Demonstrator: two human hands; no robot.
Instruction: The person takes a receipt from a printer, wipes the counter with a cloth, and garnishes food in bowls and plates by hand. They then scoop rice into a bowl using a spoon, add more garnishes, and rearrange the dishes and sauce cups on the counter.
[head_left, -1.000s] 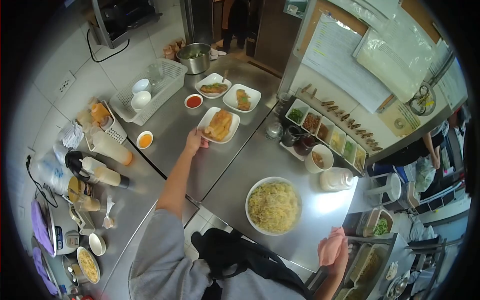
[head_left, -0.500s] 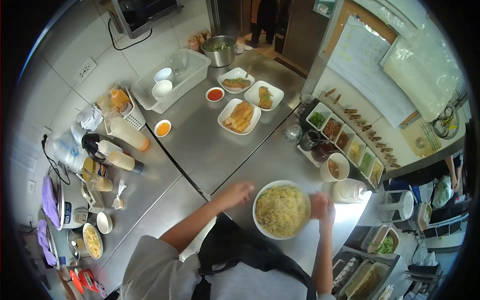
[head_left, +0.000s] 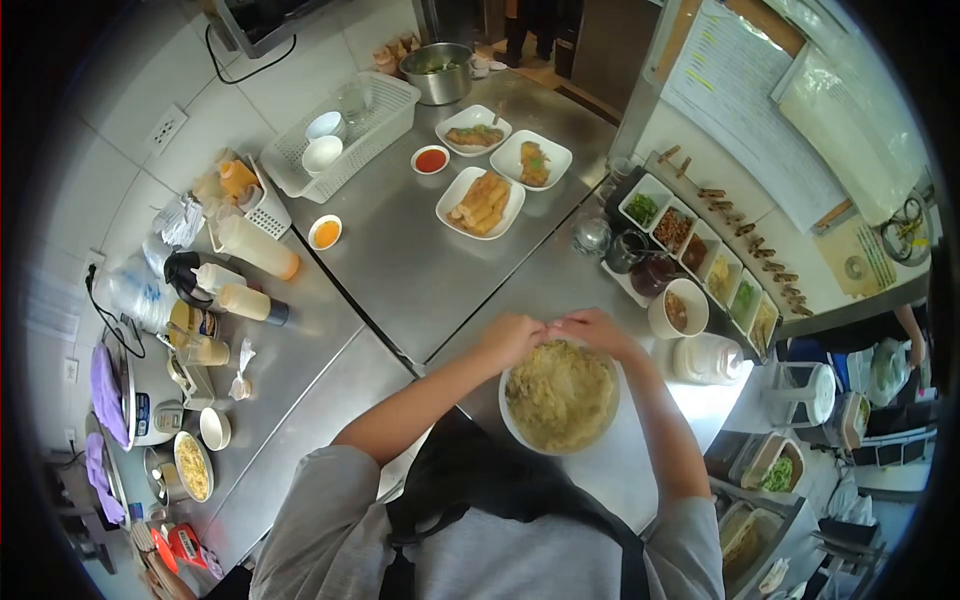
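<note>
A white round bowl (head_left: 508, 420) full of yellowish food (head_left: 562, 398) stands on the steel counter right in front of me. My left hand (head_left: 514, 338) and my right hand (head_left: 592, 330) meet at its far rim, fingertips pressed together and almost touching. Whatever they pinch is too small or too clear to make out. The food's surface looks smooth and hazy, and I cannot tell whether a thin film covers it. Right of the bowl are a small bowl of brown food (head_left: 677, 308) and a pale container (head_left: 708, 359).
Plates of fried food (head_left: 480, 203) and red sauce (head_left: 430, 160) stand at the back, near a white basket (head_left: 392, 132) and a pot (head_left: 437, 75). Squeeze bottles (head_left: 255, 248) line the left; topping trays (head_left: 697, 253) the right. Another person's arm (head_left: 911, 333) shows far right.
Both hands have moved to the bowl's far rim and come together, the left from beside the bowl, the right from its right side. The food's surface looks hazier.
</note>
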